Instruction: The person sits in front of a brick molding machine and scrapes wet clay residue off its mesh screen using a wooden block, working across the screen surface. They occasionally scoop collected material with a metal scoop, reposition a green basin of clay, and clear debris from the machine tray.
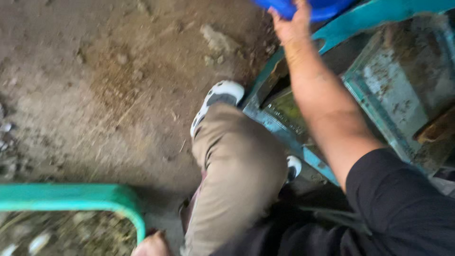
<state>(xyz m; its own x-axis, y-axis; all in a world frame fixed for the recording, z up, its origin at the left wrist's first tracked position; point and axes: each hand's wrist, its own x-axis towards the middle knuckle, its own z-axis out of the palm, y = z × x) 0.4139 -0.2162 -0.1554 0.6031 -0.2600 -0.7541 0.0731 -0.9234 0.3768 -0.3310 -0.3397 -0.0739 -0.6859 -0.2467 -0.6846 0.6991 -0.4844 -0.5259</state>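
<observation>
Black sleeve (403,208) fills my lower right, approx 4 o'clock, closest to the lens. From it my right arm runs up toward 1 o'clock, where my right hand (291,23) meets the blue plastic tub (303,7) at the top edge of frame; fingers curl over its rim, clamped on it. Tub is cut off by the frame, so only a slice of rim shows.

Left hand (151,245) sits at 6 o'clock, barely in shot, just beside the curved end of a green tub rim (71,196) at 7–8 o'clock. Cannot tell if that hand is closed or apart; only knuckles show, blurred. Inside the green rim: brownish, chaff-like material w/ pale flecks.

Center frame: bent knee in khaki trousers (232,175), white-and-grey shoe (218,97) planted on the dirt floor (95,76) at approx 12 o'clock from the knee. Second shoe (294,167) peeks out at 3 o'clock of the knee.

Right side, 2–3 o'clock: worn teal metal machine frame (388,85), paint chipped, dusted w/ debris, under and beside the raised arm. Floor is packed earth w/ small stones and straw bits.
</observation>
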